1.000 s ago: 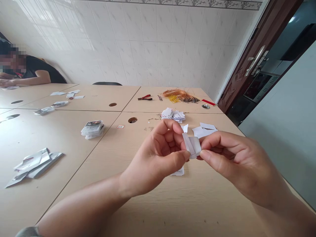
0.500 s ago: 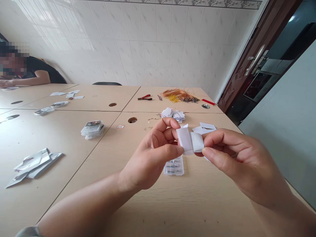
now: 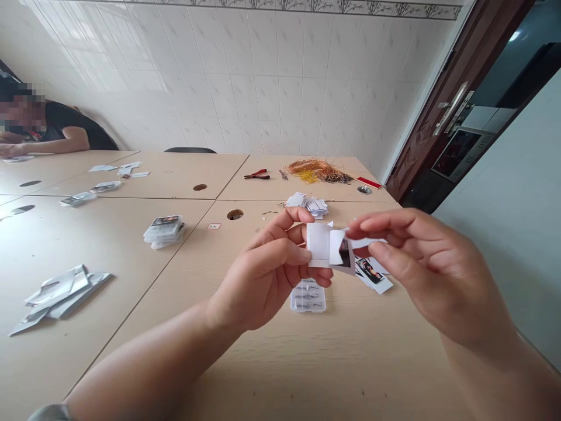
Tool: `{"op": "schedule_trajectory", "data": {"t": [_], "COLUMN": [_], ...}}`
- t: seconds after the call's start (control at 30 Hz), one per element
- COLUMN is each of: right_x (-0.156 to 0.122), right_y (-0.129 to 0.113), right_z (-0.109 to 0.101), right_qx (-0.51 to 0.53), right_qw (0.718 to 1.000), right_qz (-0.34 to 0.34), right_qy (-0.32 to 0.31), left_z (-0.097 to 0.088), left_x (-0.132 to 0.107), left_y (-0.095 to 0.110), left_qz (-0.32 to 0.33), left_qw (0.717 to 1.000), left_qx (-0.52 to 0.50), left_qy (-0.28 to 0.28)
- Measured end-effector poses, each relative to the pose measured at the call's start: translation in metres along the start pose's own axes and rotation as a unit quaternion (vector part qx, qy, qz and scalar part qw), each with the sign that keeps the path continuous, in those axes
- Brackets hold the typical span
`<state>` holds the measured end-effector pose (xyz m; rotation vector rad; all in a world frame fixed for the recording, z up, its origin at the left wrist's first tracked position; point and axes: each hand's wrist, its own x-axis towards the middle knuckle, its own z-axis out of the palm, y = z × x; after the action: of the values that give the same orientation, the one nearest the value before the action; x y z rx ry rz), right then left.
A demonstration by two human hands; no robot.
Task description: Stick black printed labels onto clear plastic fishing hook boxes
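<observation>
My left hand grips a folded white paper packet between thumb and fingers, above the table. A white paper flap is lifted from the packet and shows a dark printed picture beneath. My right hand pinches a thin white paper strip that runs from the packet. Below my hands lie a clear plastic tray of small metal pieces and loose printed paper cards, partly hidden by the packet and my fingers.
Jointed light wood tables have round cable holes. On them are a white paper pile, red-handled pliers, a copper-coloured wire bundle, a card stack and silver packets. A seated person works at far left.
The packet has opened, with a flap lifted to show dark print. My right hand has moved up and right, drawing the strip out. The tray and printed cards now show more fully below.
</observation>
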<state>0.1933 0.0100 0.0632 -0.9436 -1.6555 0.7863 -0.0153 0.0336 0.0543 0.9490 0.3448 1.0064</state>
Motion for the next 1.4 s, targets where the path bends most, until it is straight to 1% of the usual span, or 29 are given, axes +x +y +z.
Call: {"op": "schedule_trajectory", "data": {"t": [0.07,0.1,0.17,0.23,0.27,0.37,0.43,0.53,0.6,0.67,0.77,0.83,0.87,0.9,0.93,0.97,1.0,1.03,1.07,1.17,1.23,1.33,1.4], "right_x": [0.002,0.002,0.003,0.004,0.005,0.007,0.008,0.009,0.009,0.009,0.011,0.012,0.013,0.013,0.015,0.016,0.018,0.019,0.021,0.026,0.028,0.031,0.031], "right_y": [0.006,0.008,0.011,0.011,0.010,0.008,0.007,0.006,0.005,0.005,0.004,0.006,0.008,0.009,0.012,0.014,0.016,0.017,0.018,0.018,0.017,0.015,0.016], "right_z": [-0.001,-0.001,-0.001,0.001,0.002,0.006,0.007,0.007,0.007,0.007,0.006,0.004,0.002,0.000,-0.002,-0.004,-0.006,-0.007,-0.008,-0.008,-0.007,-0.005,-0.004], "right_qx": [-0.003,-0.008,-0.011,0.005,0.022,0.095,0.146,0.177,0.162,0.133,0.099,0.098,0.107,0.123,0.142,0.161,0.178,0.193,0.203,0.221,0.229,0.230,0.225], "right_qw": [1.000,0.999,0.997,0.994,0.993,0.981,0.970,0.967,0.973,0.981,0.987,0.989,0.989,0.988,0.987,0.984,0.981,0.978,0.975,0.968,0.964,0.960,0.961], "right_qz": [-0.029,-0.043,-0.055,-0.035,-0.013,0.055,0.076,0.088,0.090,0.090,0.086,0.079,0.075,0.072,0.070,0.071,0.073,0.080,0.088,0.111,0.128,0.146,0.150], "right_qy": [0.004,-0.009,-0.055,-0.099,-0.116,-0.158,-0.177,-0.163,-0.137,-0.113,-0.090,-0.075,-0.065,-0.053,-0.039,-0.024,-0.009,0.003,0.015,0.039,0.053,0.060,0.053], "left_z": [-0.001,-0.001,-0.002,-0.003,-0.004,-0.005,-0.006,-0.005,-0.004,-0.002,-0.003,-0.010,-0.016,-0.023,-0.030,-0.037,-0.043,-0.048,-0.052,-0.054,-0.052,-0.051,-0.053], "left_x": [0.001,0.002,0.005,0.007,0.007,0.008,0.008,0.008,0.008,0.009,0.011,0.016,0.019,0.023,0.026,0.028,0.030,0.031,0.031,0.029,0.029,0.030,0.033], "left_y": [0.000,0.000,-0.001,-0.002,-0.002,-0.002,-0.002,-0.002,-0.004,-0.006,-0.007,-0.005,-0.004,-0.002,0.000,0.001,0.001,0.000,-0.002,-0.014,-0.023,-0.032,-0.033], "left_qz": [-0.030,-0.047,-0.077,-0.096,-0.102,-0.105,-0.100,-0.082,-0.071,-0.072,-0.082,-0.066,-0.055,-0.043,-0.046,-0.061,-0.082,-0.105,-0.128,-0.176,-0.188,-0.186,-0.177], "left_qw": [0.999,0.998,0.996,0.993,0.992,0.991,0.992,0.996,0.997,0.997,0.994,0.985,0.969,0.935,0.870,0.775,0.725,0.683,0.654,0.609,0.590,0.579,0.585], "left_qx": [-0.018,-0.026,-0.042,-0.055,-0.062,-0.071,-0.064,-0.038,-0.012,0.021,0.077,0.159,0.239,0.348,0.487,0.623,0.677,0.714,0.735,0.753,0.758,0.766,0.765], "left_qy": [-0.008,-0.014,-0.031,-0.043,-0.045,-0.043,-0.035,-0.010,0.008,0.015,0.000,-0.021,-0.036,-0.048,-0.062,-0.086,-0.097,-0.109,-0.123,-0.175,-0.204,-0.211,-0.203]}}
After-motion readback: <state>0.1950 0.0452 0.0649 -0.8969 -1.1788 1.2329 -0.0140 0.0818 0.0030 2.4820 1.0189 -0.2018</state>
